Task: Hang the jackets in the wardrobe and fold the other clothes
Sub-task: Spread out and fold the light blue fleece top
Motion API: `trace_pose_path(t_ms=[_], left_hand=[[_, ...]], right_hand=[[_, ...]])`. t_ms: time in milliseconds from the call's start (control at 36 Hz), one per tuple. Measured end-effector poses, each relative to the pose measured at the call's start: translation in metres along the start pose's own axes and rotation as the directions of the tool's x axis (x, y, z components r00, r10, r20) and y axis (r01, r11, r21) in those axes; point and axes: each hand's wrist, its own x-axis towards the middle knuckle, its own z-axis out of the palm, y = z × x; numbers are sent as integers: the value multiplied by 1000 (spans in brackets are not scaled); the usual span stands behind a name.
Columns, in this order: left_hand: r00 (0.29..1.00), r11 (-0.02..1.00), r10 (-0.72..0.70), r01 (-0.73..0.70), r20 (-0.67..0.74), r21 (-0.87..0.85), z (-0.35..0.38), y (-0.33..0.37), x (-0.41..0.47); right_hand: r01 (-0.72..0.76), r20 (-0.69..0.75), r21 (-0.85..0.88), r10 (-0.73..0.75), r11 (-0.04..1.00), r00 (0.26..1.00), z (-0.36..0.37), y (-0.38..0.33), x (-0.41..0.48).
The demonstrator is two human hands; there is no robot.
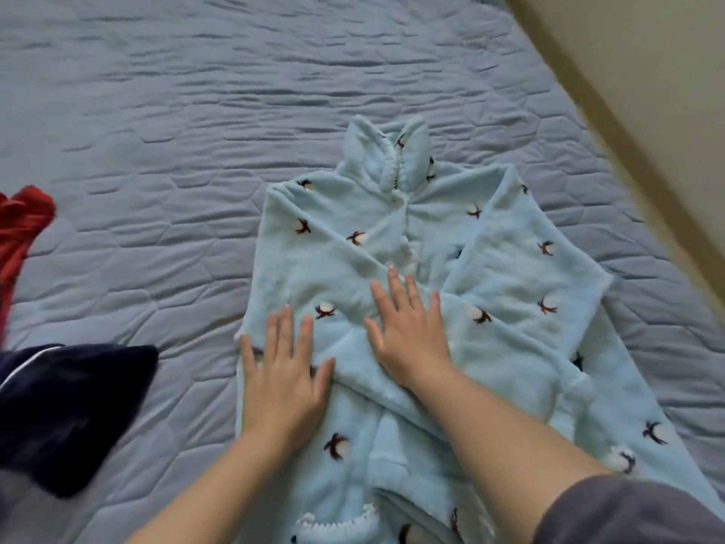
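I have the pale blue fleece top spread front up on the quilted bed cover, with its collar toward twelve o'clock and its hem running off toward six. Its sleeves are folded in across the chest and cross near the middle. My left hand lies flat on the top at about seven o'clock from that crossing, near the garment's left edge. Its fingers are straight and slightly spread, pressing the fleece and gripping nothing. My right hand lies just beside it at two o'clock, palm down on the folded sleeve, fingers straight, also holding nothing. A dark navy garment sits on the cover at eight o'clock of the view, apart from the top. A red cloth shows at nine o'clock, at the very edge. A beige wall runs along the bed at two o'clock.
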Motion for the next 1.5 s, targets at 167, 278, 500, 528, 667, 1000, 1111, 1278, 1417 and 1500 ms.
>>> trace_pose_path(t_ms=[167,278,500,528,667,1000,1111,1278,1417,1500], left_hand=[[992,989,127,-128,-15,-72,-15,25,-64],[907,909,416,-415,71,-24,-17,49,-84],[939,979,143,-180,314,95,4,61,-143],[942,985,107,-143,318,92,3,64,-153],[942,987,-140,109,306,118,1,73,-215],[612,673,-693,739,380,37,-26,69,-335],[490,360,-800,853,346,-378,-29,53,-340],[355,-33,-764,813,540,-581,-24,33,-343],[414,-393,-606,586,679,-708,-22,40,-337],[473,-470,-539,517,697,-715,-21,55,-333]], right_hand=[[-167,1,-32,167,985,986,-6,54,-83],[-235,96,-69,241,969,966,-2,85,-126],[-225,215,-79,237,971,947,-14,125,-182],[-212,235,-74,224,974,946,-16,130,-190],[-165,342,-97,189,981,921,-19,165,-233],[-451,474,-8,400,892,784,-16,259,-353],[-663,391,303,545,685,742,-12,265,-361],[-670,491,743,695,-18,526,-1,257,-362],[-556,639,758,558,-340,529,1,242,-362],[-480,648,762,514,-436,562,6,233,-358]])
